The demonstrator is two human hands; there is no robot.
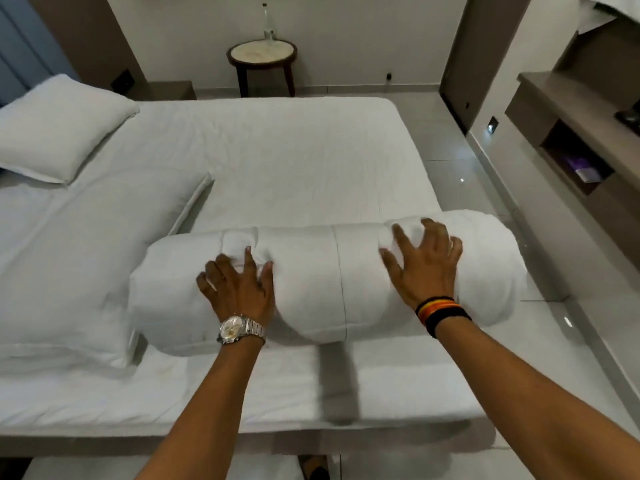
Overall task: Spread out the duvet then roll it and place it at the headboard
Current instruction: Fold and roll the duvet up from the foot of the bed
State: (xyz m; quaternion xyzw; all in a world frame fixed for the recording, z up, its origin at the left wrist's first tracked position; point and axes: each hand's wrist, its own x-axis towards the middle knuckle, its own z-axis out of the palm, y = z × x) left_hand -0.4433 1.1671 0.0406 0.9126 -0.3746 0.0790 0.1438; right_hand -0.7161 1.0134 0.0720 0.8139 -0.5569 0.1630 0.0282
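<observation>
The white duvet (pixel 311 282) lies rolled into a thick log across the near part of the bed (pixel 294 161). Its right end overhangs the bed's right edge. My left hand (pixel 239 289), with a metal watch at the wrist, presses on the roll's left half, fingers dug into the fabric. My right hand (pixel 424 268), with a striped wristband, rests on the right half with fingers spread and curled over the top. The headboard side is at the far left, where the pillows lie.
Two white pillows lie at the left: one (pixel 59 129) far, one (pixel 86 258) near, touching the roll's left end. A round side table (pixel 262 55) with a bottle (pixel 267 24) stands beyond the bed. Shelving (pixel 575 133) lines the right wall, with tiled floor (pixel 460 174) between.
</observation>
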